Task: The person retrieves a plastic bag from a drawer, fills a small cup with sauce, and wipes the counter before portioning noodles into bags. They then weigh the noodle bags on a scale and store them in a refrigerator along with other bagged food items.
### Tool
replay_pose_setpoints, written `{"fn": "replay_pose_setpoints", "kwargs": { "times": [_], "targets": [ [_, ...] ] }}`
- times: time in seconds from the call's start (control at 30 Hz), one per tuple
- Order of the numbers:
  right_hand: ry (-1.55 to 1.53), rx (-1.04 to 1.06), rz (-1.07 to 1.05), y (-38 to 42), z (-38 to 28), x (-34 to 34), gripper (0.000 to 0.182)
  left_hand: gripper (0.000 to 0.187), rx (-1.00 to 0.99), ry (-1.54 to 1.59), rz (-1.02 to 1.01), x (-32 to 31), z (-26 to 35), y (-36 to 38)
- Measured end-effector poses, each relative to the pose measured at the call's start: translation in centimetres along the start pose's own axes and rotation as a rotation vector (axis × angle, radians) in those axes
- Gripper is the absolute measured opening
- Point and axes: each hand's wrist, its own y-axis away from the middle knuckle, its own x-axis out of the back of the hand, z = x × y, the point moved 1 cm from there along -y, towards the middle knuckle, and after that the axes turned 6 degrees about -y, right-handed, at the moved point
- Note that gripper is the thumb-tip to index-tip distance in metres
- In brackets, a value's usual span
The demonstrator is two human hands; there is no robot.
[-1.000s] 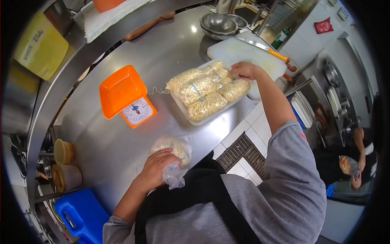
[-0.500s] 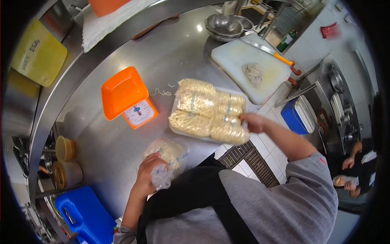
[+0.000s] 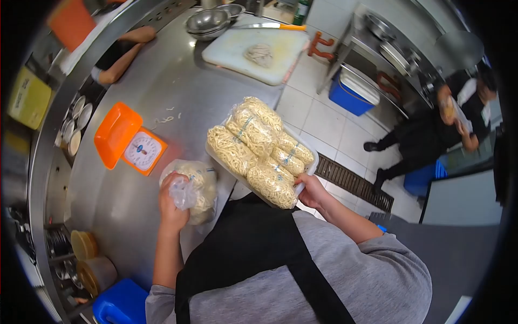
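My left hand (image 3: 171, 208) is closed round the gathered neck of a clear plastic bag of noodles (image 3: 203, 191), which rests at the front edge of the steel counter. With my right hand (image 3: 312, 191) I grip the near right edge of a white tray (image 3: 315, 162). Several plastic-wrapped noodle bundles (image 3: 259, 146) are stacked on this tray, which is tilted and overhangs the counter edge. Left of the tray stands an orange kitchen scale (image 3: 143, 152) with an orange pan (image 3: 116, 129). Loose noodle strands (image 3: 168, 119) lie beside it.
At the counter's far end are a white cutting board (image 3: 229, 53) with a pale lump, an orange-handled knife (image 3: 272, 26) and metal bowls (image 3: 208, 22). A co-worker (image 3: 431, 127) stands right, past a floor grate (image 3: 353, 181). Another person's arm (image 3: 121, 65) shows at left.
My right hand has drawn the tray of noodles towards my body, past the counter edge, and turned it. My left hand still holds the bag. The view has swung right.
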Motion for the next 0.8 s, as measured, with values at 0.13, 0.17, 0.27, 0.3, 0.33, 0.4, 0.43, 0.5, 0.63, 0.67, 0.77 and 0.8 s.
{"fn": "replay_pose_setpoints", "kwargs": {
  "times": [0.13,0.17,0.27,0.3,0.33,0.4,0.43,0.5,0.63,0.67,0.77,0.8],
  "targets": [
    [-0.162,0.075,0.072,4.9,1.6,3.1,0.054,0.015,0.081,0.044,-0.142,-0.2,-1.6,-0.1],
    [-0.218,0.125,0.064,5.7,1.6,4.4,0.055,0.017,0.115,0.086,-0.126,-0.3,-2.6,0.1],
    [-0.279,0.254,0.095,7.7,1.3,8.2,0.056,0.025,0.176,0.159,-0.034,-1.2,-1.7,0.5],
    [-0.293,0.306,0.091,8.7,0.8,9.2,0.056,0.025,0.144,0.186,-0.054,-1.4,-1.1,0.2],
    [-0.302,0.337,0.117,9.7,0.1,10.4,0.057,0.027,0.031,0.075,-0.112,-1.6,-0.7,-0.4],
    [-0.344,0.417,0.157,12.0,-1.6,12.4,0.057,0.030,-0.108,-0.020,-0.177,-3.5,0.7,-1.4],
    [-0.368,0.462,0.179,13.1,-2.6,13.3,0.057,0.030,-0.071,0.078,-0.189,-4.7,1.6,-1.9],
    [-0.373,0.548,0.254,8.9,1.8,9.4,0.057,0.030,-0.051,0.252,-0.213,-5.6,-7.7,-2.8],
    [-0.485,0.582,0.244,18.7,-8.5,18.7,0.053,0.030,-0.422,0.301,-0.478,-13.5,15.6,-9.7],
    [-0.508,0.589,0.261,19.9,-9.2,19.8,0.053,0.031,-0.566,0.367,-0.566,-15.4,19.0,-10.8],
    [-0.498,0.652,0.298,23.2,-13.6,22.2,0.052,0.066,-0.611,0.363,-0.743,-22.3,28.7,-13.7],
    [-0.504,0.654,0.311,24.2,-14.1,23.5,0.053,0.081,-0.515,0.371,-0.875,-24.2,31.0,-14.2]
  ]
}}
